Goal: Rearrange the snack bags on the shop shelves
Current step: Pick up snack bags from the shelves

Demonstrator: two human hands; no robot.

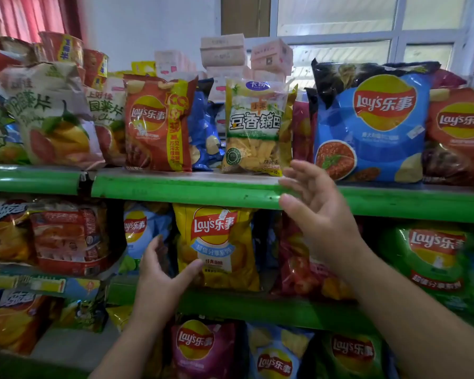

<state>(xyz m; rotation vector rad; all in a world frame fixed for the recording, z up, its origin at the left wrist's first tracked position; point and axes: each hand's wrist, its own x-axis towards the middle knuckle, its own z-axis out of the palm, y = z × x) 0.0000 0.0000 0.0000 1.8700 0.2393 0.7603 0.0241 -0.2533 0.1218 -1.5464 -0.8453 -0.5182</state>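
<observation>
Green shop shelves [192, 191] hold many snack bags. On the top shelf a clear yellow rice-cracker bag [255, 127] stands upright between an orange Lay's bag [156, 124] and a big blue Lay's bag [367, 124]. My right hand [315, 212] hovers open in front of the shelf edge, just below and right of the cracker bag, touching nothing. One shelf down stands a yellow Lay's bag [219, 247]. My left hand [162, 272] is open at its lower left, thumb near the bag's front, holding nothing.
White-and-green chip bags [52, 116] and cup noodles [63, 47] fill the top left; pink boxes [222, 50] are stacked behind. A green Lay's bag [433, 261] and red bags [69, 239] crowd the middle shelf. Purple and blue Lay's bags [200, 348] sit on the lowest shelf.
</observation>
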